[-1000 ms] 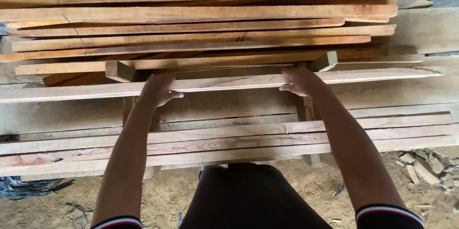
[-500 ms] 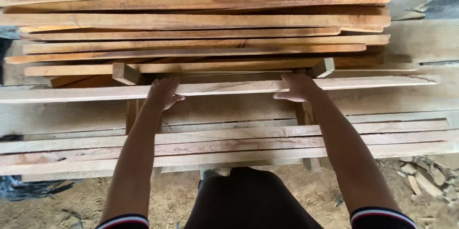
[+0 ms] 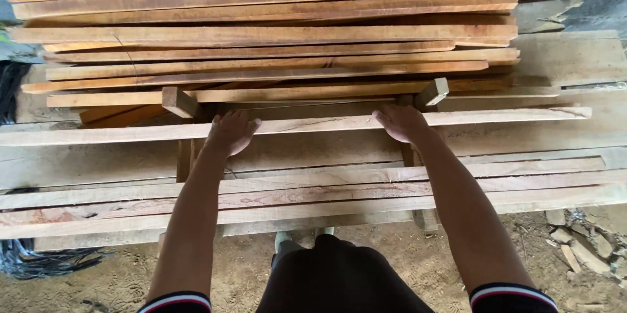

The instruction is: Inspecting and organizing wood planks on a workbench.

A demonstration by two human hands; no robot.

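A long pale wooden plank (image 3: 313, 123) lies crosswise in front of me, resting on two short wooden cross-pieces (image 3: 177, 100). My left hand (image 3: 230, 131) lies on its top, left of centre, fingers curled over the far edge. My right hand (image 3: 401, 122) grips the same plank right of centre. Behind it rises a stack of long reddish-brown planks (image 3: 274, 32). More planks (image 3: 313, 192) lie lower down, nearer to me, under my forearms.
Sandy ground (image 3: 392, 254) lies below the planks, with broken stone pieces (image 3: 581, 247) at the lower right and a dark bundle (image 3: 39, 261) at the lower left. Wide grey boards (image 3: 568, 58) show at the right behind the stack.
Both hands and the pale plank have shifted slightly downward and toward me in the view; the hands stay on the same plank.
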